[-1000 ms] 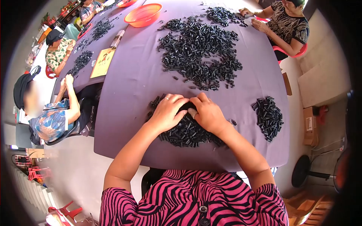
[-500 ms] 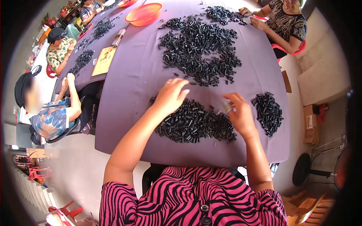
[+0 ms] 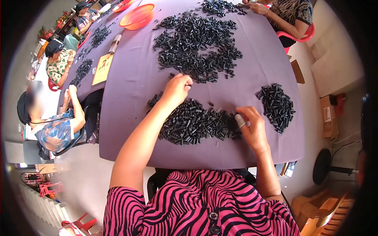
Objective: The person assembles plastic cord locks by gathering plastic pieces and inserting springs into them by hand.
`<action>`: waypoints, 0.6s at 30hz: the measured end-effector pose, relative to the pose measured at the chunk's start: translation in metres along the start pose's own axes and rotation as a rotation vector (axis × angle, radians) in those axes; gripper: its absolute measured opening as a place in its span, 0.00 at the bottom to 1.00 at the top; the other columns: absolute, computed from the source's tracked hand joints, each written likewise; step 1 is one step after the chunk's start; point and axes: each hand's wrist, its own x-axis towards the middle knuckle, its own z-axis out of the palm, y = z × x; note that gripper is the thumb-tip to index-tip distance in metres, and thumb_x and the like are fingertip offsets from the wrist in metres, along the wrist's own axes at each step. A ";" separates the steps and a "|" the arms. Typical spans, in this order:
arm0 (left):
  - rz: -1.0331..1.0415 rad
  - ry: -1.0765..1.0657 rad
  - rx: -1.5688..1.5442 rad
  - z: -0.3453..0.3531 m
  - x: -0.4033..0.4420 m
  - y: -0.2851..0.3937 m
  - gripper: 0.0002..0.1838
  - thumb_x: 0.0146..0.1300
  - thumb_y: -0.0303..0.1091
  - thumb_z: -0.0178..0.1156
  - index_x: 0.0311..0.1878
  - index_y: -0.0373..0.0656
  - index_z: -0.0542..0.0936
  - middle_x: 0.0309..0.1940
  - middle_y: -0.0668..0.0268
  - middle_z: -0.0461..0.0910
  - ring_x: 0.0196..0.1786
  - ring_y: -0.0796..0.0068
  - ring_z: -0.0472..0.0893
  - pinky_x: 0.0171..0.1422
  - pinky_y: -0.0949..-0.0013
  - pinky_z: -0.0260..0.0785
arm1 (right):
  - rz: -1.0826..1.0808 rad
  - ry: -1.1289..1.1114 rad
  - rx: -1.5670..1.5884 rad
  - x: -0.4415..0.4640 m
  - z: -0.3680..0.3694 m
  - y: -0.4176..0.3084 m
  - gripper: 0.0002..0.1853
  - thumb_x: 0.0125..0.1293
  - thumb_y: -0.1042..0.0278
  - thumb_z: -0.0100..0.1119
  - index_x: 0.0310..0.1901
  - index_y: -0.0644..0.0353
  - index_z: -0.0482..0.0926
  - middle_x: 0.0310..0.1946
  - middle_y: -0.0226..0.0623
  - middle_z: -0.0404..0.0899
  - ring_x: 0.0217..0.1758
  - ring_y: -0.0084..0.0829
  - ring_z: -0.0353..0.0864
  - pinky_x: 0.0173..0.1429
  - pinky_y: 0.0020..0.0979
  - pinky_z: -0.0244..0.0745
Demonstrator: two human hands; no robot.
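Observation:
My left hand (image 3: pixel 178 89) is closed in a pinch at the lower edge of the large pile of small black cylindrical pieces (image 3: pixel 197 43), with a dark piece at its fingertips. Curled at the right end of the nearer black pile (image 3: pixel 187 124), my right hand (image 3: pixel 252 128) has a whitish wrap on one finger; what its fingertips hold, if anything, cannot be made out. To the right of that hand lies a smaller heap of black pieces (image 3: pixel 277 107). All the piles rest on the purple-grey tablecloth (image 3: pixel 130 98).
An orange bowl (image 3: pixel 137 17) stands at the back left, near a yellow printed sheet (image 3: pixel 102 69). One person (image 3: pixel 59 126) sits at the left, others farther back, and another (image 3: pixel 289 17) at the upper right. A dark round fan (image 3: pixel 322 166) stands beyond the table's right side.
My hands were together over the near pile and have parted. The left has moved up to the large pile and closed; the right has moved to the near pile's right end. The view has shifted slightly.

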 end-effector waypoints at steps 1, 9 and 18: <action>0.008 -0.014 -0.009 -0.003 -0.004 0.000 0.09 0.62 0.17 0.65 0.44 0.38 0.82 0.38 0.61 0.80 0.38 0.66 0.83 0.47 0.65 0.76 | 0.013 -0.006 0.012 -0.001 0.000 0.002 0.18 0.63 0.82 0.64 0.55 0.64 0.83 0.49 0.45 0.82 0.45 0.42 0.84 0.51 0.37 0.80; 0.106 -0.166 0.115 -0.020 -0.026 0.037 0.12 0.67 0.32 0.68 0.51 0.39 0.84 0.46 0.59 0.82 0.47 0.60 0.83 0.56 0.59 0.76 | 0.007 -0.028 0.018 -0.012 -0.005 0.012 0.20 0.60 0.81 0.64 0.55 0.63 0.83 0.53 0.47 0.82 0.55 0.51 0.82 0.60 0.43 0.79; 0.360 -0.227 0.185 0.015 -0.049 0.098 0.15 0.64 0.37 0.72 0.48 0.39 0.83 0.48 0.57 0.81 0.53 0.51 0.81 0.58 0.52 0.75 | -0.218 -0.090 -0.228 -0.003 0.013 -0.001 0.28 0.56 0.73 0.71 0.61 0.63 0.80 0.63 0.47 0.77 0.66 0.53 0.75 0.70 0.48 0.72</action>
